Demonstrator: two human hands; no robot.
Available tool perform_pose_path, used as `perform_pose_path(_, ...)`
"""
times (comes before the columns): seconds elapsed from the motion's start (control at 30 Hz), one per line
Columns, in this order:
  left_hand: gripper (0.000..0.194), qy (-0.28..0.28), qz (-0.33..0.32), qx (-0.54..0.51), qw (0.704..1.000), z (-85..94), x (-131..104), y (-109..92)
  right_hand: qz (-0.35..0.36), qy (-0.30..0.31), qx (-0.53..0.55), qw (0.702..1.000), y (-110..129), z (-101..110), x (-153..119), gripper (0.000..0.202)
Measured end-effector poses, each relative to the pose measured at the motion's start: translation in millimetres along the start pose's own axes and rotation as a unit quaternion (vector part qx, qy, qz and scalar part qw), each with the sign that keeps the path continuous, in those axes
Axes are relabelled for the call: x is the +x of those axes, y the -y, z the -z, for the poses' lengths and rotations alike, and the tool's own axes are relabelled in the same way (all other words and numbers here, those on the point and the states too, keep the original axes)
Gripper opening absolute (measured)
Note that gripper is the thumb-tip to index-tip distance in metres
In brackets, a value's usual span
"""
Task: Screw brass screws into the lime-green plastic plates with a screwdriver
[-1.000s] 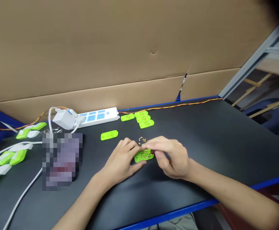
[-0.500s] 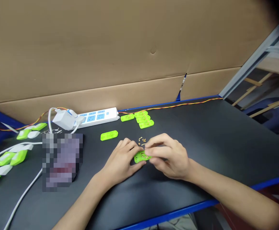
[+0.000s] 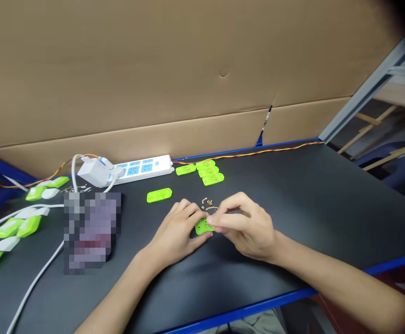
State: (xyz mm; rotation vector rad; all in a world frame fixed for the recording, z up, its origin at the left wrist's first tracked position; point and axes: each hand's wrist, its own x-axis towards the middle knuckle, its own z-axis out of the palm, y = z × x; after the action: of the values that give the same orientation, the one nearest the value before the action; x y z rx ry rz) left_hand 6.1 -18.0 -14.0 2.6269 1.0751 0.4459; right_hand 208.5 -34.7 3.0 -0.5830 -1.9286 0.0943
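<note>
A lime-green plastic shell half [image 3: 201,228] lies on the dark tabletop with its hollow side up. My left hand [image 3: 177,227] grips its left end between thumb and fingers. Over the right part of the shell, the fingertips of my right hand [image 3: 249,227] are pinched together and pressed down to it; whatever they hold is hidden. Just beyond my fingers lie several tiny brass-coloured metal pieces [image 3: 204,201]. Farther back sits an overlapping group of green shells [image 3: 212,179] with small metal parts inside. One more shell [image 3: 159,195] rests alone to the left.
A white power strip [image 3: 143,169] with a plugged-in adapter [image 3: 94,172] stands along the cardboard back wall [image 3: 188,69]. Left of my hands is a blurred-out dark object [image 3: 94,232]. Green and white casings [image 3: 9,227] and white cables [image 3: 35,283] occupy the far left.
My right hand's fingertips have closed together and moved slightly left over the shell, covering more of it. My left hand keeps its hold.
</note>
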Motion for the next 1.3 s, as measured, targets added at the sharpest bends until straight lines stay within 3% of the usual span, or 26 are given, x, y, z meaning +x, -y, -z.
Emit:
perform_pose_path(0.1,0.026,-0.002,-0.002,0.005,1.0,-0.4,-0.3,0.3,0.012,-0.014,0.042,0.999,-0.6,-1.6,0.2,0.033)
perform_pose_path(0.2,0.028,-0.003,-0.008,0.011,1.0,-1.2,-0.7,1.2,0.003,-0.027,0.089,0.996,-2.8,-2.3,-0.5,0.031)
perform_pose_path(0.37,0.026,-0.004,-0.008,0.013,1.0,-0.2,0.0,0.7,-0.017,-0.012,-0.002,1.0,-2.0,-1.1,-3.2,0.024)
perform_pose_path(0.53,0.031,0.012,-0.002,0.013,1.0,0.1,0.4,0.2,-0.018,-0.028,0.059,0.998,-1.3,-1.7,-1.3,0.032)
perform_pose_path(0.67,0.028,0.009,-0.002,0.017,1.0,0.0,0.0,0.4,-0.017,-0.017,0.013,1.0,-1.4,-1.5,-0.8,0.021)
perform_pose_path(0.8,0.03,0.012,0.0,0.014,1.0,0.5,-0.1,0.2,-0.012,-0.018,0.038,0.999,-2.8,-2.1,-3.1,0.036)
perform_pose_path(1.0,0.029,0.007,0.0,0.016,1.0,-0.8,-1.0,0.8,-0.024,-0.01,0.005,1.0,-3.3,-2.3,-3.9,0.027)
perform_pose_path(1.13,0.031,0.018,0.005,0.01,1.0,-1.0,0.2,0.8,-0.016,-0.016,0.033,0.999,-3.0,-2.4,-3.4,0.04)
perform_pose_path(1.3,0.028,0.005,0.0,0.012,1.0,-0.4,0.2,0.2,-0.019,-0.009,-0.003,1.0,-2.7,-1.3,-2.6,0.029)
